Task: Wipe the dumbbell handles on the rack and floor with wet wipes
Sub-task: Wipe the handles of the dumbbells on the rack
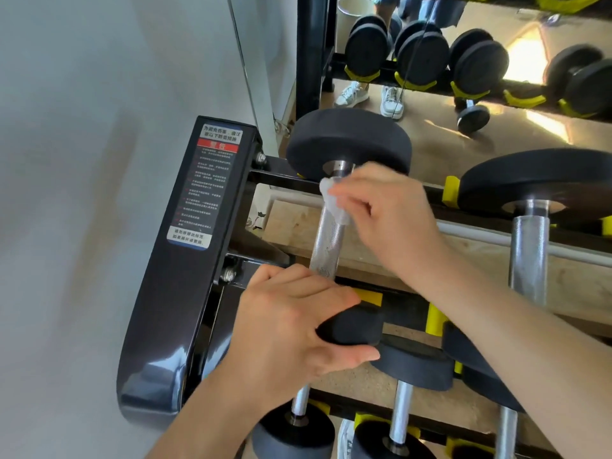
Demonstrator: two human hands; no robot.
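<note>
A black dumbbell lies on the top tier of the rack, its knurled chrome handle (326,246) running from the far head (347,140) toward me. My right hand (390,213) pinches a crumpled white wet wipe (331,197) against the upper part of that handle. My left hand (294,326) grips the near head (351,326) of the same dumbbell, fingers curled over its edge. A second dumbbell's handle (530,253) stands to the right on the same tier.
The rack's black side post (185,260) with a warning label stands at left, beside a white wall. Lower tiers hold more dumbbells (414,362) in yellow cradles (450,190). A mirror (463,104) behind reflects the rack, the floor and a person's shoes.
</note>
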